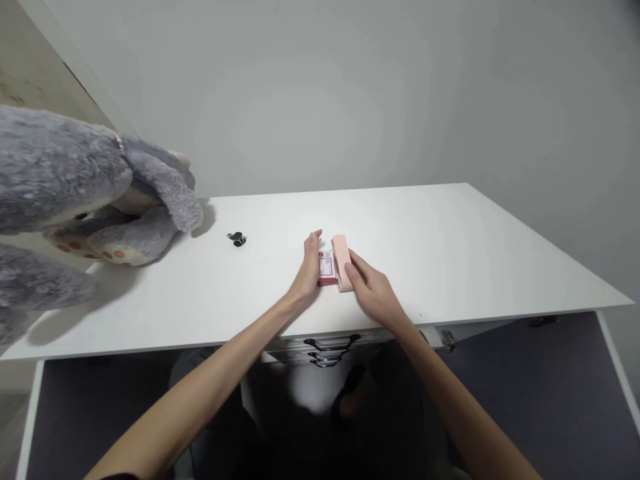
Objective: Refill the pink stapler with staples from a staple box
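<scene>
My left hand [309, 268] stands on its edge on the white tabletop, fingers stretched out, with its palm against a small red-and-white box-like stack [327, 265]. Part of the stack's left side is hidden by that hand. Directly to the right of the stack is a long pale pink object [342, 260] with rounded ends, upright on its narrow side; its exact kind is not clear. My right hand [371, 285] grips the pink object from the right, thumb on its near part and fingers behind it. The pink object and the stack touch or nearly touch.
On the white desk [425, 253], a small black item [237, 239] lies left of my hands. A large grey plush toy [140, 207] takes up the left end. A wall stands behind. Drawers with black handles [333, 343] and an open dark cabinet door [540, 373] are below the front edge.
</scene>
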Demonstrator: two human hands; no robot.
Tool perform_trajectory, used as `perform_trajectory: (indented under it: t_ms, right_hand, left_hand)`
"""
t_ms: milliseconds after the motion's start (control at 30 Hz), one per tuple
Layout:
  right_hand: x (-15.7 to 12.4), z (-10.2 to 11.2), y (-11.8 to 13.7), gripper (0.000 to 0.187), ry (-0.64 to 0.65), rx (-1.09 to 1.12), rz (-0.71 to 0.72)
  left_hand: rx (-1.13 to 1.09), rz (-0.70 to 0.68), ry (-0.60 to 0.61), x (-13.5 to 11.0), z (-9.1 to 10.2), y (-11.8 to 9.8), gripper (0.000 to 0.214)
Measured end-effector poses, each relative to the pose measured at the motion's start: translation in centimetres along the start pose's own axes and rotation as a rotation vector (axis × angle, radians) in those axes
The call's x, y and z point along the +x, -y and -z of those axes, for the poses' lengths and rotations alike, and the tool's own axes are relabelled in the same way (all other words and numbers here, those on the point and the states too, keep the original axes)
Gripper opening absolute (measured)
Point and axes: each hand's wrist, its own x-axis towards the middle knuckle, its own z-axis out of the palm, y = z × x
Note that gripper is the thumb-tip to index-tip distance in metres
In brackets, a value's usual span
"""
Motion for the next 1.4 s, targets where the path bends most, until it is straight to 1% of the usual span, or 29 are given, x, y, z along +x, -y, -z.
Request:
perform_trajectory:
  t_ms: [67,133,167,267,333,400,567,833,1000,1100,1167,1300,1400]
  right_hand:
    - [0.0,0.0,-0.1,0.062,-0.006,0.003,0.001]
    - [0.0,0.0,-0.3,0.061,-0.014,0.011,0.007]
    - [0.1,-0.1,-0.4,0.061,-0.018,0.013,0.008]
    - [0.1,-0.1,-0.8,0.062,-0.035,0.011,-0.009]
    - [0.1,-0.1,-0.8,0.062,-0.042,0.007,-0.016]
    - [0.1,-0.1,-0.8,0.061,-0.044,0.008,-0.012]
    - [0.0,-0.1,-0.5,0.060,-0.040,0.002,-0.004]
    - [0.1,-0.2,-0.9,0.060,-0.047,0.018,-0.014]
    - [0.1,-0.2,-1.1,0.061,-0.043,0.019,-0.013]
    - [0.1,-0.2,-1.2,0.060,-0.044,0.025,-0.010]
    - [0.1,-0.2,-1.2,0.060,-0.046,0.021,-0.008]
    - [0.1,-0.2,-1.2,0.061,-0.046,0.010,-0.008]
    - [0.1,-0.2,-1.1,0.060,-0.046,0.012,-0.011]
  left_hand:
    - [0.054,-0.021,0.025,-0.2,1.3,-0.2,0.060]
    - [0.153,-0.053,0.087,-0.6,3.3,-0.5,0.047]
    - [0.206,-0.089,0.116,-0.8,4.4,-0.6,0.043]
    - [0.348,-0.206,0.169,-1.9,7.0,-0.9,0.041]
    - [0.425,-0.239,0.169,-2.6,7.7,-1.0,0.044]
    - [0.481,-0.246,0.163,-3.0,7.8,-1.0,0.049]
    - [0.556,-0.257,0.172,-3.2,6.8,-0.9,0.063]
    - [0.562,-0.256,0.108,-2.5,6.1,0.1,0.071]
    - [0.548,-0.251,0.102,-2.4,5.9,0.1,0.070]
    - [0.514,-0.252,0.104,-2.4,6.0,-0.2,0.061]
    - [0.479,-0.240,0.122,-2.4,6.0,-0.5,0.055]
    - [0.452,-0.214,0.174,-2.6,6.1,-0.9,0.055]
    - [0.458,-0.229,0.182,-2.7,6.1,-1.0,0.054]
